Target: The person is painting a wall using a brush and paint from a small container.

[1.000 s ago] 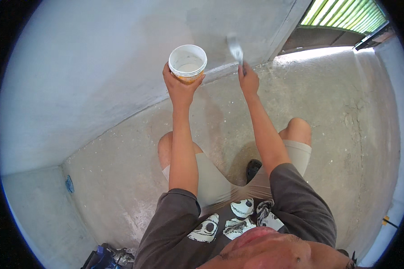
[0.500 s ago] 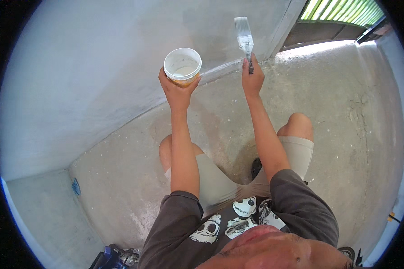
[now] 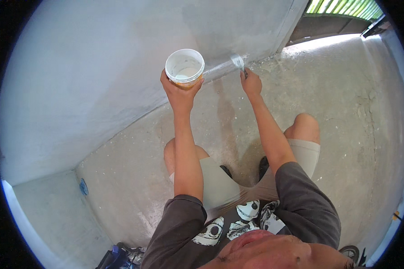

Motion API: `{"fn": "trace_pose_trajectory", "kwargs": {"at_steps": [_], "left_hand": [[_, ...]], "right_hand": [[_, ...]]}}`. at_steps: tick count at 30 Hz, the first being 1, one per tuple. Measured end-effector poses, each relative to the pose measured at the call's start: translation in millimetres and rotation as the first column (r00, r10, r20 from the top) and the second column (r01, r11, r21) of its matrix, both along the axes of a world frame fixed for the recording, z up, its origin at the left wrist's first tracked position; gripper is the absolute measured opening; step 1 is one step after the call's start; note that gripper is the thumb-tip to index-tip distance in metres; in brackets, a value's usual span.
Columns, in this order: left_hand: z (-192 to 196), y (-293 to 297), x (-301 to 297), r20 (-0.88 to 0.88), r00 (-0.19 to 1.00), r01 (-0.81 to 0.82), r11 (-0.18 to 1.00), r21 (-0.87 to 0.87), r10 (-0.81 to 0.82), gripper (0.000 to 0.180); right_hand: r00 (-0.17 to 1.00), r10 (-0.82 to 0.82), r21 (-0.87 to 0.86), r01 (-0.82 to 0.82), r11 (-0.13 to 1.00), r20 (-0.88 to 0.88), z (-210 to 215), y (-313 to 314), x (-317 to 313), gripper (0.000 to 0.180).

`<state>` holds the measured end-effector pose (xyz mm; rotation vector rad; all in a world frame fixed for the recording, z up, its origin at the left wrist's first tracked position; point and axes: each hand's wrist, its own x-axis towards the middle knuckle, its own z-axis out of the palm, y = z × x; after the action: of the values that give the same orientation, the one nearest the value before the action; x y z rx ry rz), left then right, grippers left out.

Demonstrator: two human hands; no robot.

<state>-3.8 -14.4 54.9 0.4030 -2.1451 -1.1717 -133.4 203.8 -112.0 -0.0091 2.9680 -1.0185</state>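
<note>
A white paint bucket point(image 3: 184, 59) with a yellow-orange lower part is held up by my left hand point(image 3: 180, 93), whose fingers wrap round its sides. Some white paint point(image 3: 186, 72) shows at the bottom of it. To the right, my right hand point(image 3: 251, 84) is closed on the handle of a paintbrush point(image 3: 238, 61). The brush's whitened bristles point up and left, at the lower part of the pale wall point(image 3: 107, 58). Whether the bristles touch the wall I cannot tell.
The concrete floor point(image 3: 229, 121) has white specks and a crack at the right. A slatted gate point(image 3: 343, 9) lets in light at the far right. A small blue thing point(image 3: 83, 187) lies by the left wall, and a dark blue object point(image 3: 114, 258) stands at the lower left.
My right hand has lowered the paintbrush from high on the wall to near its foot, tilting it left. The bucket in my left hand has hardly moved.
</note>
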Motion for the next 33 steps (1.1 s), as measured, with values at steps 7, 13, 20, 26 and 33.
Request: {"fn": "trace_pose_trajectory", "kwargs": {"at_steps": [7, 13, 20, 26, 33], "left_hand": [[-9.4, -2.4, -3.3, 0.01, 1.0, -0.01, 1.0, 0.017, 0.01, 0.112], [-10.8, -1.1, -2.7, 0.028, 1.0, 0.012, 1.0, -0.01, -0.012, 0.113], [-7.7, 2.4, -6.6, -0.002, 0.999, 0.053, 0.998, 0.037, -0.053, 0.111], [-11.3, 2.2, -5.9, -0.035, 0.998, 0.052, 0.997, 0.053, -0.05, 0.11], [-13.7, 2.7, -5.9, -0.045, 0.998, 0.047, 0.995, 0.084, -0.043, 0.111]], "right_hand": [[0.84, -0.273, -0.419, 0.061, 0.906, -0.469, 59.2, -8.8, -3.5, 0.041], [0.954, -0.131, -0.259, 0.06, 0.964, -0.269, 37.3, -8.4, -13.8, 0.037], [0.996, 0.0, 0.188, -0.016, 0.982, 0.084, -37.2, 30.5, -14.7, 0.032], [0.997, 0.036, 0.202, -0.049, 0.978, 0.069, -7.9, 7.7, -15.4, 0.032], [0.992, 0.014, 0.266, -0.046, 0.963, 0.122, 20.4, 0.8, -32.0, 0.028]]}}
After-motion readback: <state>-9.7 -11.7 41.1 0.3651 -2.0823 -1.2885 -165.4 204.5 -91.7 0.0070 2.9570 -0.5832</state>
